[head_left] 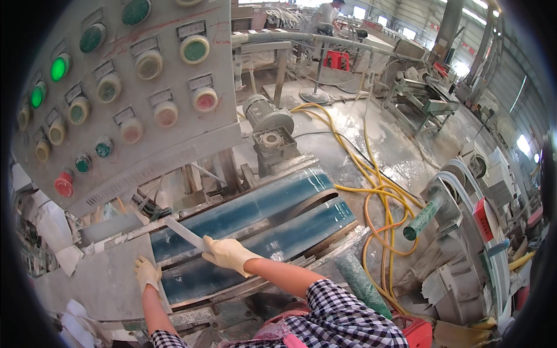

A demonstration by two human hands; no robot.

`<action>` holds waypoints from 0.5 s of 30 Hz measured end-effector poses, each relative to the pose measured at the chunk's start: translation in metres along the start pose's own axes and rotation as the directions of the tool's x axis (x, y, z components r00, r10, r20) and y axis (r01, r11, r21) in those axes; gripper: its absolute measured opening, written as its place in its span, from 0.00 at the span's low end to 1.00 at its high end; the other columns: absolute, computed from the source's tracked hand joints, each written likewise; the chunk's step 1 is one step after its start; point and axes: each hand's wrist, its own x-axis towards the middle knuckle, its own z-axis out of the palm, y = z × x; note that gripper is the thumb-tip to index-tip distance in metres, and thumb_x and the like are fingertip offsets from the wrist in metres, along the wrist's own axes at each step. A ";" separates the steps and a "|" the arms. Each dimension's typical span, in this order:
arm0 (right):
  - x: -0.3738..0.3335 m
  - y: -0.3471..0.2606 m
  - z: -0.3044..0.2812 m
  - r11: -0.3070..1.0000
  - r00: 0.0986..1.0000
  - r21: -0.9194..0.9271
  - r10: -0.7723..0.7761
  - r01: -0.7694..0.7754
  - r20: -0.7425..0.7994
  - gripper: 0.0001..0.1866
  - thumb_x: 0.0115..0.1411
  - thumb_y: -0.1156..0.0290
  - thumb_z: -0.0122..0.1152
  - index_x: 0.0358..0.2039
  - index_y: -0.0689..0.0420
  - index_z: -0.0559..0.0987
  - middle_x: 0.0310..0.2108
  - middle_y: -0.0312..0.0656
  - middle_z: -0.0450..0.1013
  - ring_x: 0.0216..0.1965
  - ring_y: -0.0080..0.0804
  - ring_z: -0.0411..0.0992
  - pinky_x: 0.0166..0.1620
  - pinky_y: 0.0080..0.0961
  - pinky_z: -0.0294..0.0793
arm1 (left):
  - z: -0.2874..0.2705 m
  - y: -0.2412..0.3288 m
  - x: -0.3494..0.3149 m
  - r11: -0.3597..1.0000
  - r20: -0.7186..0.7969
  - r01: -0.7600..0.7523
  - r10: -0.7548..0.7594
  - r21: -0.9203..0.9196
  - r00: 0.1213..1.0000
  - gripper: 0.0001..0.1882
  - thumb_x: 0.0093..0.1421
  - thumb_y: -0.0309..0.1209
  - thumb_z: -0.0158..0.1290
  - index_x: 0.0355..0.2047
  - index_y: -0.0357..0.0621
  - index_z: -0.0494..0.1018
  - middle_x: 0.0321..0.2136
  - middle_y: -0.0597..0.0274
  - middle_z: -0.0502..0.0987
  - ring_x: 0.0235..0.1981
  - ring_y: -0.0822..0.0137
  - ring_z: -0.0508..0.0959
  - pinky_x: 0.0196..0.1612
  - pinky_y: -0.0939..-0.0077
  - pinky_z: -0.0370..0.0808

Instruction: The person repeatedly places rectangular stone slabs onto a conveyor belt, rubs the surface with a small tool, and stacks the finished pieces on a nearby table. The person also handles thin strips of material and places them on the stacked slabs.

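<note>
A large grey slab lies at the left end of two blue conveyor belts, its right edge resting over them. My left hand, in a cream glove, lies on the slab near that edge with its fingers stretched out. My right hand, gloved the same way, is closed round one end of a long, thin, pale flat strip. The strip slants up and left above the belts, its far end near the slab's far right corner. My right fingertips are partly hidden behind the glove.
A control panel with several round buttons overhangs the far left. Beyond the belts stands a grey motor. Yellow hoses lie coiled on the wet floor to the right, near a green-coated roller. A person is far off.
</note>
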 end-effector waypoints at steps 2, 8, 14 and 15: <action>0.000 0.001 -0.001 1.000 1.000 0.006 -0.006 0.006 -0.009 0.22 0.65 0.57 0.57 0.48 0.62 0.68 0.32 0.57 0.79 0.35 0.61 0.77 0.39 0.51 0.77 | 0.009 -0.007 0.015 0.988 -0.014 -0.057 0.056 -0.141 0.998 0.31 0.61 0.38 0.57 0.61 0.39 0.63 0.60 0.41 0.69 0.57 0.40 0.73 0.55 0.50 0.74; 0.001 0.001 -0.002 1.000 1.000 0.004 -0.027 0.027 -0.006 0.20 0.64 0.58 0.58 0.43 0.64 0.69 0.32 0.57 0.79 0.34 0.61 0.78 0.38 0.51 0.78 | 0.003 -0.053 0.033 0.725 -0.211 -0.215 0.098 -0.655 0.973 0.15 0.64 0.30 0.45 0.43 0.31 0.75 0.39 0.36 0.80 0.40 0.40 0.80 0.45 0.54 0.77; -0.001 0.001 -0.004 1.000 1.000 0.003 -0.017 0.017 -0.018 0.20 0.65 0.56 0.57 0.42 0.62 0.69 0.29 0.59 0.77 0.34 0.63 0.77 0.37 0.52 0.76 | -0.002 0.008 -0.039 0.408 -0.187 -0.215 0.108 -0.887 0.976 0.09 0.58 0.27 0.48 0.34 0.35 0.74 0.26 0.57 0.77 0.22 0.64 0.75 0.23 0.66 0.70; -0.001 0.000 -0.005 1.000 1.000 -0.003 -0.006 0.006 -0.013 0.21 0.65 0.55 0.57 0.42 0.62 0.69 0.29 0.59 0.77 0.34 0.63 0.77 0.37 0.51 0.76 | -0.004 0.032 -0.053 0.254 -0.124 -0.153 0.124 -0.955 0.984 0.07 0.58 0.28 0.49 0.32 0.36 0.73 0.23 0.60 0.74 0.19 0.67 0.72 0.21 0.69 0.67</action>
